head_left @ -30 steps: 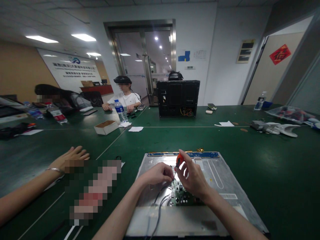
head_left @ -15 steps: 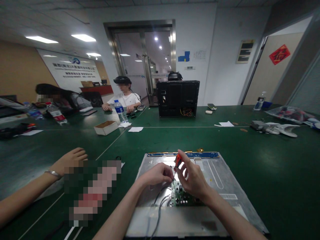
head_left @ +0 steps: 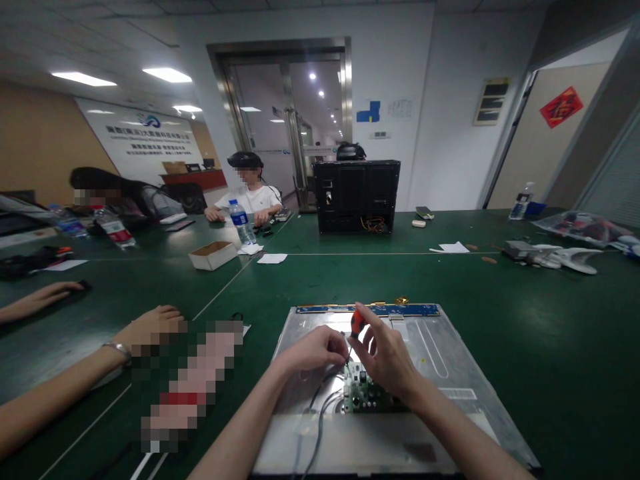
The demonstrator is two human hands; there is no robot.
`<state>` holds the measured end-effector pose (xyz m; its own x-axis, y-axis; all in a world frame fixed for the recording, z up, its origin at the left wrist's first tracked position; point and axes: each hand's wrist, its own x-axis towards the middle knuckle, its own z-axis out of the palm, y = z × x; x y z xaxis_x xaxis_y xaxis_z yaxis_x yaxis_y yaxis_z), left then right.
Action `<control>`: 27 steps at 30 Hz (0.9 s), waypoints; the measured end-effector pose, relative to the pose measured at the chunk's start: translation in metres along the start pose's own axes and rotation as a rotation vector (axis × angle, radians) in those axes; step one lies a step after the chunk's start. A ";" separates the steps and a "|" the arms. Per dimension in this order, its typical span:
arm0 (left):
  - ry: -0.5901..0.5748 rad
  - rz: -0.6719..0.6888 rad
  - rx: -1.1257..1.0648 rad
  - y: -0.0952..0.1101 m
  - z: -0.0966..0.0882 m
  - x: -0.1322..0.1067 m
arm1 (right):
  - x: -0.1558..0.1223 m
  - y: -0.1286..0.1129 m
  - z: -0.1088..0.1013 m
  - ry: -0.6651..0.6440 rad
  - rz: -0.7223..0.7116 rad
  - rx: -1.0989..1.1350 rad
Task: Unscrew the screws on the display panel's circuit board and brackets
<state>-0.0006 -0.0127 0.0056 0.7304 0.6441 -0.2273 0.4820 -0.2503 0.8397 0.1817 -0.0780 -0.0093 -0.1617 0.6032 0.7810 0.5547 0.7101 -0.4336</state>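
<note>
A metal monitor back panel (head_left: 440, 360) lies flat on the green table in front of me. On it sits a small green circuit board (head_left: 364, 393) with grey cables (head_left: 320, 407) running toward me. My right hand (head_left: 387, 357) grips a red-handled screwdriver (head_left: 357, 325), its tip pointing down at the board. My left hand (head_left: 315, 349) is closed in a pinch right beside the screwdriver shaft, over the board's upper edge; what it holds is hidden.
A co-worker's arm and hand (head_left: 145, 328) rest on the table at my left, and another hand (head_left: 47, 293) lies farther left. A small cardboard box (head_left: 213, 255), water bottle (head_left: 241, 222), black monitor housing (head_left: 356, 196) and white parts (head_left: 570, 257) stand farther back.
My two hands stay at the board almost unmoved. The co-worker's hand at the left has slid slightly nearer, and a second hand has come into view at the far left.
</note>
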 end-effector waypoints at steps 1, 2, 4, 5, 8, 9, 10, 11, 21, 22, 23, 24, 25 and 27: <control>-0.002 -0.005 0.004 -0.001 0.000 0.001 | 0.000 0.000 0.000 -0.001 0.003 0.001; -0.006 -0.012 0.007 -0.002 0.000 0.001 | 0.000 0.001 0.000 -0.003 0.006 0.002; -0.011 -0.022 0.006 -0.003 0.001 0.002 | 0.000 0.000 0.000 -0.006 0.012 0.010; -0.012 -0.021 0.002 -0.004 0.001 0.002 | 0.000 -0.001 -0.001 -0.007 0.012 0.017; -0.004 -0.004 -0.020 -0.005 0.002 0.002 | 0.001 -0.003 -0.003 -0.018 0.004 0.050; -0.003 -0.002 -0.027 -0.004 0.002 0.001 | 0.001 -0.004 -0.003 -0.023 0.006 0.061; -0.002 -0.003 -0.032 -0.004 0.002 0.001 | 0.001 -0.004 -0.004 -0.029 0.012 0.071; -0.002 -0.009 -0.034 -0.003 0.002 0.001 | 0.001 -0.005 -0.004 -0.033 0.021 0.077; -0.002 -0.026 -0.011 0.002 0.001 -0.001 | 0.001 -0.004 -0.002 0.009 0.000 0.033; -0.004 -0.026 -0.005 0.002 0.001 -0.001 | 0.001 -0.003 -0.002 0.014 0.000 0.030; -0.005 -0.025 -0.001 0.002 0.001 -0.001 | 0.001 -0.002 -0.001 0.018 -0.001 0.028; -0.007 -0.024 0.000 0.002 0.001 0.000 | 0.001 -0.002 -0.001 0.022 -0.002 0.023; -0.006 -0.022 -0.003 0.002 0.001 0.000 | 0.001 -0.001 -0.001 0.026 -0.004 0.018; -0.001 -0.017 -0.017 0.001 0.001 0.001 | 0.001 0.000 -0.001 0.028 -0.011 0.010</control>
<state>0.0010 -0.0128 0.0059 0.7225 0.6476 -0.2420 0.4861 -0.2270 0.8439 0.1820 -0.0780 -0.0083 -0.1446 0.5855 0.7977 0.5445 0.7202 -0.4299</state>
